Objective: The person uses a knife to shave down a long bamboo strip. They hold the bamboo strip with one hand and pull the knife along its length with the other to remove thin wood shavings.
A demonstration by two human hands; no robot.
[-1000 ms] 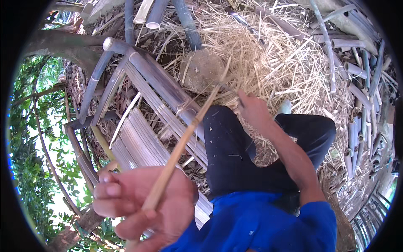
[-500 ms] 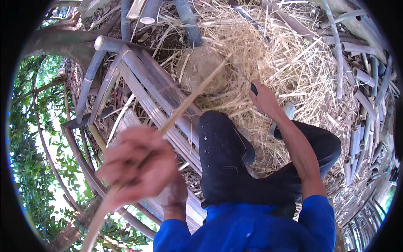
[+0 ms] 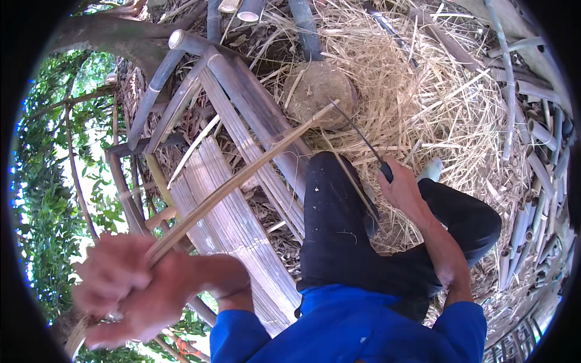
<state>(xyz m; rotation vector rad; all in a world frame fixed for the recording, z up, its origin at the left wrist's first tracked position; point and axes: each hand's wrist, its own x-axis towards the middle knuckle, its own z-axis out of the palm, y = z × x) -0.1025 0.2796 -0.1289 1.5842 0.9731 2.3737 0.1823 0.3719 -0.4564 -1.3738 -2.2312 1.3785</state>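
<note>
My left hand (image 3: 139,287), blurred by motion, is wrapped round a long split bamboo strip (image 3: 242,175) at the lower left. The strip slants up and right, its tip ending in front of a round chopping block (image 3: 324,97). In my right hand (image 3: 401,186) is the dark handle of a knife (image 3: 365,140). Its thin blade runs up and left to the strip's tip; whether it cuts in there I cannot tell. A thin peeled sliver (image 3: 351,175) hangs from near the strip's end, beside my knee.
Pale shavings (image 3: 436,103) cover the ground beyond my legs. A frame of bamboo poles (image 3: 242,91) and a slatted bamboo panel (image 3: 230,224) stand at my left. Cut bamboo lengths (image 3: 538,136) are stacked on the right. Green foliage (image 3: 54,181) fills the far left.
My left hand has drawn down and left with the bamboo strip, whose tip now lies a little lower. My right hand is slightly lower in view, and the knife blade shows more plainly.
</note>
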